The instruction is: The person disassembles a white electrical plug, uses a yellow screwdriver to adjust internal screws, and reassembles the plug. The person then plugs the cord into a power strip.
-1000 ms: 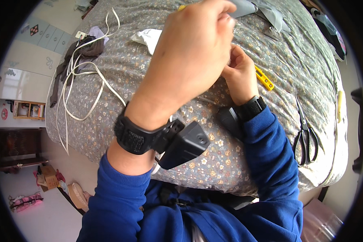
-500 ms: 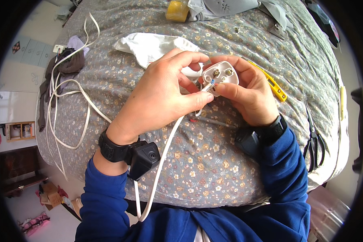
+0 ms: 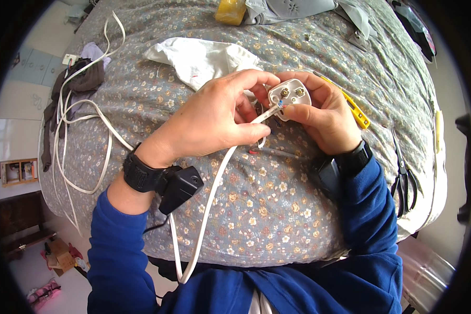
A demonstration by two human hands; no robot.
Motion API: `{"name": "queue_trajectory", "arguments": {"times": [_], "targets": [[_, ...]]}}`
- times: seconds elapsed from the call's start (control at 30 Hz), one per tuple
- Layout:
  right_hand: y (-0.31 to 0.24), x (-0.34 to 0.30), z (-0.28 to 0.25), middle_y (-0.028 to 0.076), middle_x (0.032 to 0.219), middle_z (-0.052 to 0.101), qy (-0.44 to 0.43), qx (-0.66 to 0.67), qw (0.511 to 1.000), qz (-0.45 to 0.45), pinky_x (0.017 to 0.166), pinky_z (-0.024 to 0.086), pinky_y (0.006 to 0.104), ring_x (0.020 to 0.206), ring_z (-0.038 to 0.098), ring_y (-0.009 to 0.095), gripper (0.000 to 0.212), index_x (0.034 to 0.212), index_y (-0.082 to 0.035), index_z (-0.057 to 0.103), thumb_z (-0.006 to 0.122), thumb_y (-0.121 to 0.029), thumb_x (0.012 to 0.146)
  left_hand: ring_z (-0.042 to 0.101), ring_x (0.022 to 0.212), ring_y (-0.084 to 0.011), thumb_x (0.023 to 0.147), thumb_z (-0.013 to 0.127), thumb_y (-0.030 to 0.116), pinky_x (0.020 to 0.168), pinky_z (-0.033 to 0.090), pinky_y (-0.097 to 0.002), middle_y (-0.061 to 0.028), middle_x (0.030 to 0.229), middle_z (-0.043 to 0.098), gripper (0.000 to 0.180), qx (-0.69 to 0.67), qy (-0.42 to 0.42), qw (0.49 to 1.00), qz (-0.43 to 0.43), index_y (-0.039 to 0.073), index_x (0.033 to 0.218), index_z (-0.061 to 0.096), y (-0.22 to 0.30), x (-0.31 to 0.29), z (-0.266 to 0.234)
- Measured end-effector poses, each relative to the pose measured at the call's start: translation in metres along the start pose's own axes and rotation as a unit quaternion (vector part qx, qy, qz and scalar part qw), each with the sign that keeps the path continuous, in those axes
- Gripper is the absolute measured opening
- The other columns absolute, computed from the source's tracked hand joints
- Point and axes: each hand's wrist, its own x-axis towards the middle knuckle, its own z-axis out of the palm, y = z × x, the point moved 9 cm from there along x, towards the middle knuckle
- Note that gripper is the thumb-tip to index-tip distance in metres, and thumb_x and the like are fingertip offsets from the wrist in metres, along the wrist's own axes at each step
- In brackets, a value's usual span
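Note:
My right hand grips an opened white plug at its edge, thumb on the near side and fingers behind. Two metal terminals and a small bit of blue wire show inside the shell. A white cable runs out of the plug, passes behind my left thumb and loops down to my lap. My left hand is curled around this cable just beside the plug, thumb below it; the fingertips are partly hidden.
On the flowered bedspread lie a white cloth, a yellow utility knife, black scissors, a thin red-tipped rod and a yellow roll. More white cable sprawls by a dark cloth at left.
My left hand has eased slightly, its thumb drawn back a little from the plug along the cable. The right hand still holds the plug, shifted a touch to the right.

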Motion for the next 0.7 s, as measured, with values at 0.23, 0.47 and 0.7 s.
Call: {"name": "queue_trajectory", "arguments": {"times": [0.23,0.47,0.7], "targets": [[0.005,0.004,0.0,0.007,0.102,0.07,-0.014,-0.015,1.0,0.01,0.085,0.053,0.0246,0.088,0.065,0.012,0.044,0.122,0.003,0.062,0.072,0.0,0.079,0.062,0.077,-0.026,0.074,0.073,0.007,0.064,0.052,-0.0391,-0.0065,0.078,0.056,0.014,0.47,-0.119,0.845,0.225,0.005,0.077,0.06,0.055,-0.054,0.018],[0.009,0.004,0.003,0.007,0.099,0.069,0.022,-0.012,1.0,-0.002,0.081,0.053,0.0237,0.085,0.065,0.011,0.043,0.121,0.004,0.062,0.07,0.005,0.079,0.067,0.074,-0.0304,0.081,0.057,0.008,0.062,0.055,-0.041,-0.0116,0.077,0.063,0.009,0.7,-0.205,0.679,0.087,0.001,0.076,0.062,0.018,-0.036,0.009],[0.003,0.011,-0.002,0.007,0.09,0.069,0.095,-0.182,0.975,-0.088,0.072,0.052,0.0236,0.076,0.062,0.011,0.041,0.117,0.005,0.063,0.073,0.001,0.078,0.07,0.09,-0.0349,0.083,0.057,0.005,0.078,0.057,-0.0427,-0.0181,0.098,0.072,0.022,0.686,-0.23,0.657,-0.212,-0.001,0.098,0.072,-0.025,0.017,0.008]]}}
